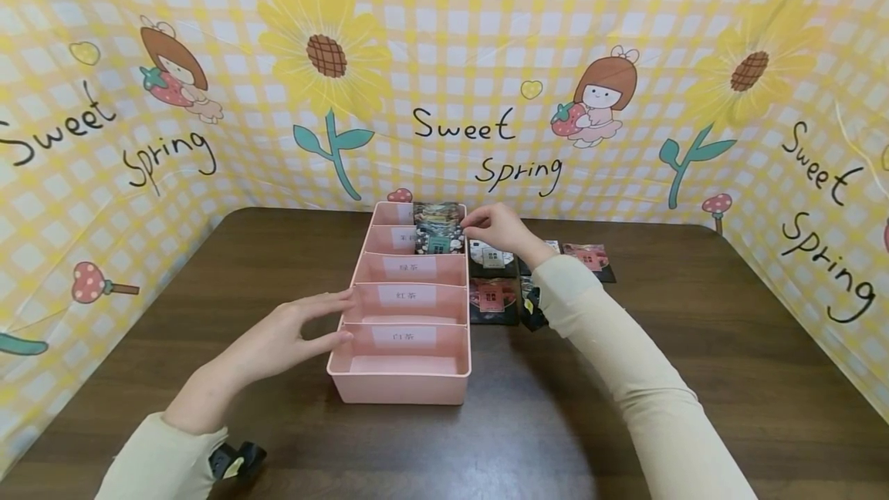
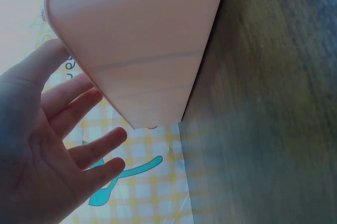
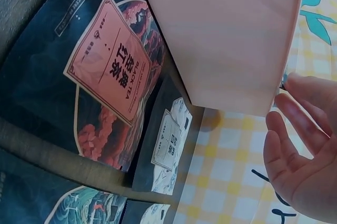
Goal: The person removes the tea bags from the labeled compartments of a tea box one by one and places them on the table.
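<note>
A long pink divided box [image 1: 397, 388] stands on the table, with paper labels on its compartment walls. My left hand [image 1: 288, 334] rests on its left rim, fingers fairly straight; in the left wrist view, the thumb and nearest fingers meet the rim. At the far right corner of the box, my right hand [image 1: 501, 230] pinches the edge of a dark tea packet [image 1: 437, 212]. Only a dark sliver of this packet shows at the fingertips in the right wrist view. Just in front, a tea packet with a green label [image 1: 439, 244] sticks up from the second compartment from the back.
Right of the box lie several tea packets: a black tea packet with a red label [image 1: 491, 298], a white-labelled packet [image 1: 491, 257] and another red-labelled packet [image 1: 590, 258]. My right forearm partly covers others. A patterned yellow cloth [image 1: 444, 60] hangs behind the dark wooden table [image 1: 278, 438].
</note>
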A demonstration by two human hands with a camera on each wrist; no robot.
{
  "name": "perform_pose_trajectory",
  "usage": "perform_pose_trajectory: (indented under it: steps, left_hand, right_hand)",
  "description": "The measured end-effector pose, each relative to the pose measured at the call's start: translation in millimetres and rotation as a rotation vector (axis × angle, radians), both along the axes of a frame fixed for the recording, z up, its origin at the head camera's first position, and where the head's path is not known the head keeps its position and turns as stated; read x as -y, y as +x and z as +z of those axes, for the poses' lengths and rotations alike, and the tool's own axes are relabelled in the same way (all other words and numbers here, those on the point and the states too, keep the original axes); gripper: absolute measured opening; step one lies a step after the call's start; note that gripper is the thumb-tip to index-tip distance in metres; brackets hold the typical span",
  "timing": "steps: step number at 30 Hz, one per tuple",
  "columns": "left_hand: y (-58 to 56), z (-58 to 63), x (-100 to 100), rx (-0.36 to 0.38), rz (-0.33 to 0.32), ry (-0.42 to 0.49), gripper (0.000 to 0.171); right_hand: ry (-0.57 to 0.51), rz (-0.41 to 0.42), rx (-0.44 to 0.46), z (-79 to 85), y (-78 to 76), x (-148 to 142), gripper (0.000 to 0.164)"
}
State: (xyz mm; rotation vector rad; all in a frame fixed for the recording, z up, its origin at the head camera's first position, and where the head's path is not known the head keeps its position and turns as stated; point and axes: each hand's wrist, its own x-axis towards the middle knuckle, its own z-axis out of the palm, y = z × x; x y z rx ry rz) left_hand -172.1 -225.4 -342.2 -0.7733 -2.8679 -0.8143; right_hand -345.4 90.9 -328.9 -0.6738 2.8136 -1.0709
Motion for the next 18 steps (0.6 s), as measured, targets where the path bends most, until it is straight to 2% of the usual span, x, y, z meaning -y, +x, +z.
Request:
perform_pose_trajectory:
  steps: [8, 18]
  left_hand:
    - [-0.8, -0.8, 0.3, -0.007, 0.0, -0.003, 0.048]
    - [-0.8, 0.0, -0.2, -0.001, -0.001, -0.002, 0.048]
  right_hand:
    - [0.015, -0.043, 0.025, -0.6, -3.4, 3.7, 0.021]
    - [0.014, -0.047, 0.009, -1.2, -4.5, 4.1, 0.02]
